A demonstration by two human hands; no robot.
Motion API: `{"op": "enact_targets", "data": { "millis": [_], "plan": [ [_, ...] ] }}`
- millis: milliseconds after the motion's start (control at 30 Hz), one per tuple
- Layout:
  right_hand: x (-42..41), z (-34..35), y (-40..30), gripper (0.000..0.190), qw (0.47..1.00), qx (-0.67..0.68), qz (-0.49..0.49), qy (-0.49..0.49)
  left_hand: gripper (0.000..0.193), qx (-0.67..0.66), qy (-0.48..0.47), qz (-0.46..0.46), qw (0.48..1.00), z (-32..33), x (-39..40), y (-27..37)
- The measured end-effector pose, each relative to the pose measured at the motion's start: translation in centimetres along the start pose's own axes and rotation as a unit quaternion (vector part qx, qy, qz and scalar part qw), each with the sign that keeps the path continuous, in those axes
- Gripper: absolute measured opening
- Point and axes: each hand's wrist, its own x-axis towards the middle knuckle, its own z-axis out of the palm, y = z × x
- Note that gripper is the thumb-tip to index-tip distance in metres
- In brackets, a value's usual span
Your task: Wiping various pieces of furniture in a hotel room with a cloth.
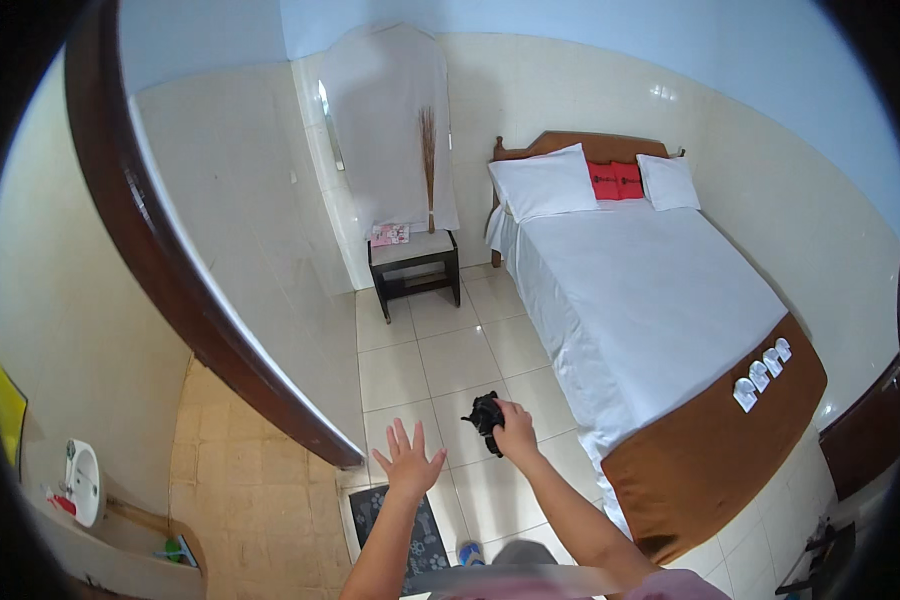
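Observation:
My right hand [518,436] grips a crumpled black bundle [484,415], which looks like thin plastic; the picture does not settle what it is. Loose ends stick out from its left side. To the left, my left hand [408,466] is held up with its fingers spread and nothing in it. Both hands are above the pale tiled floor [461,360], between the bed and a doorway. Under my left forearm lies a dark grey mat [379,517] with a pale bone and paw pattern.
A bed [630,277] with white sheets and a brown runner [697,465] stands right. Ahead, a stick broom [428,172] and a pink booklet [390,235] rest on a black-framed stool [412,250]. Left are a brown door frame [217,375] and a washbasin [86,484].

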Motion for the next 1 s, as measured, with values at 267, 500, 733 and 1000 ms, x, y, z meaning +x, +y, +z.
{"op": "enact_targets", "data": {
  "millis": [267,500,733,1000],
  "plan": [
    [20.3,6.2,-2.6,0.052,0.998,0.022,-0.019,0.048,0.081,0.018,-0.055,0.016,0.998,-2.5,21.9,-3.5],
    [38.5,17.9,-7.3,0.053,0.998,0.038,-0.04,-0.021,0.084,-0.013,-0.104,-0.084,0.991,-4.4,37.8,-12.6],
    [53.6,31.3,-12.5,0.054,0.988,0.075,-0.087,-0.105,0.084,-0.038,-0.125,-0.184,0.974,-7.8,53.5,-20.9],
    [66.8,44.9,-9.0,0.054,0.977,0.004,0.013,-0.214,0.078,-0.033,-0.206,-0.174,0.963,-5.8,72.1,-26.6]
  ]
}}
